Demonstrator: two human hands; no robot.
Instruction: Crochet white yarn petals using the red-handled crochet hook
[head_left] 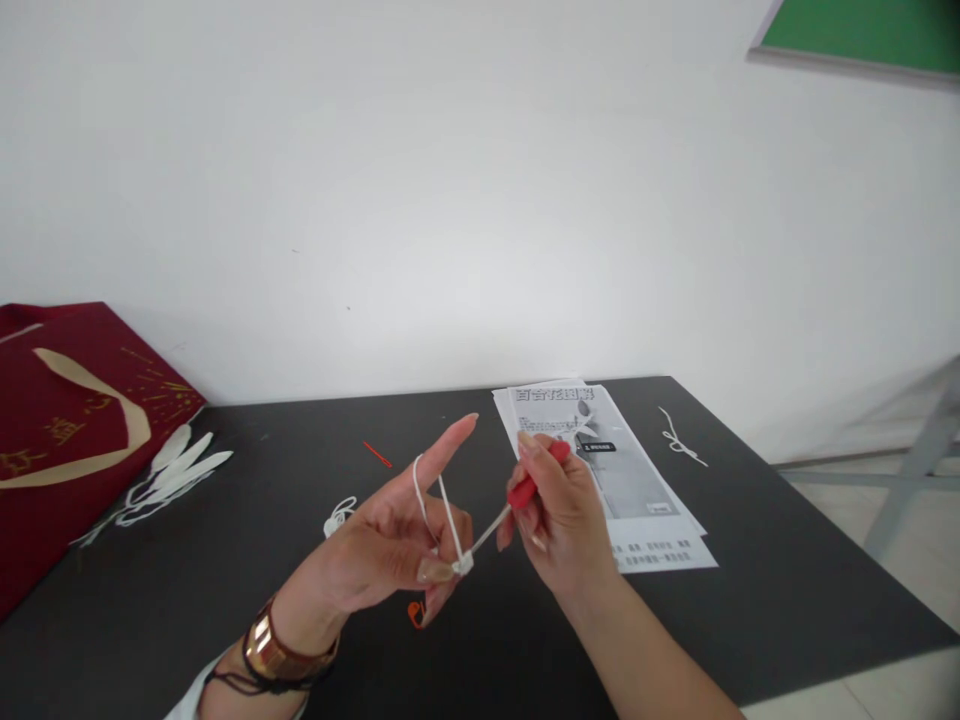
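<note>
My left hand [397, 540] pinches a small white piece of crochet [463, 564] between thumb and fingers. From it a white strand of yarn [448, 512] runs up and loops round my raised index finger. In my right hand [559, 515] is a crochet hook [534, 480] with a red handle, and its thin metal shaft slants down to the left. The shaft's tip meets the white piece, so the hook end itself is hidden. Below my left fingers lies an orange stitch marker [415, 614], partly covered by them.
Printed sheets [637, 490] lie behind my right hand on the dark table [750, 600]. A red needle [377, 454], coiled white yarn [340, 515] and a knotted white string [681, 445] are around. White crocheted petals [180, 470] lie by a dark red bag [67, 430] at left.
</note>
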